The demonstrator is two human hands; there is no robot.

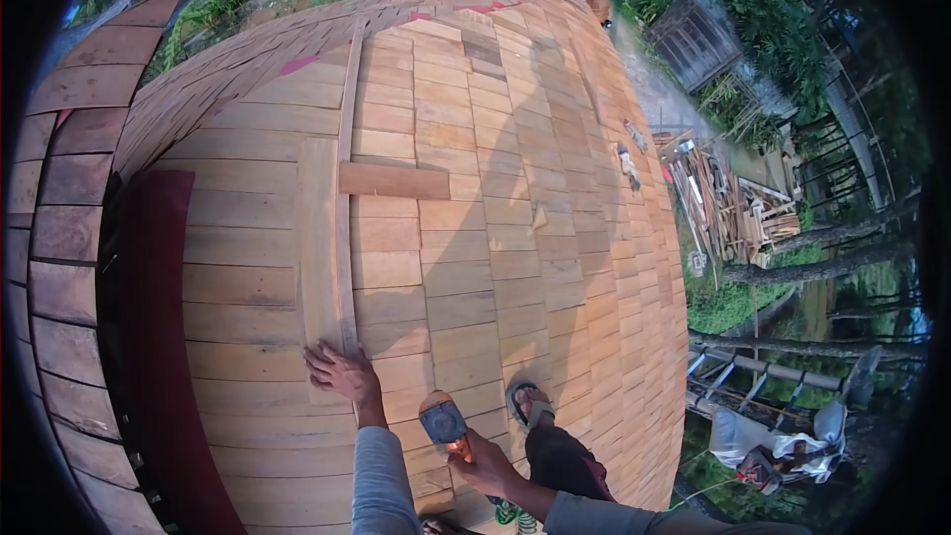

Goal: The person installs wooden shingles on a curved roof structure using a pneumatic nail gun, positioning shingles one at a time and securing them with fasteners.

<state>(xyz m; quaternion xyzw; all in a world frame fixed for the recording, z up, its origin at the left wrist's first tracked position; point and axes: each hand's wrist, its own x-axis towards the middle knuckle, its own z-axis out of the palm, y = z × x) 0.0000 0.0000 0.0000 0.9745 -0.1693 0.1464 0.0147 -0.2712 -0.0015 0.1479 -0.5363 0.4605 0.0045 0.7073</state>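
Note:
My left hand (342, 374) lies flat with its fingers spread at the near end of a pale wooden board (319, 258). Against that board's right side runs a long, narrow wooden batten (346, 228), whose near end is beside my wrist. My right hand (482, 464) is closed around the handle of an orange and dark nail gun (445, 423), held over the shingles. Below it hangs a green coiled hose (515, 515). A loose reddish-brown shingle (394, 181) lies crosswise, its left end at the batten.
Overlapping wooden shingles (535, 267) cover the roof I stand on, my sandalled foot (532, 404) among them. At left, dark red sheeting (163, 337) borders a dark gap and another shingled strip (64, 287). Beyond the right edge are a wood pile (738, 203) and a ladder (763, 372).

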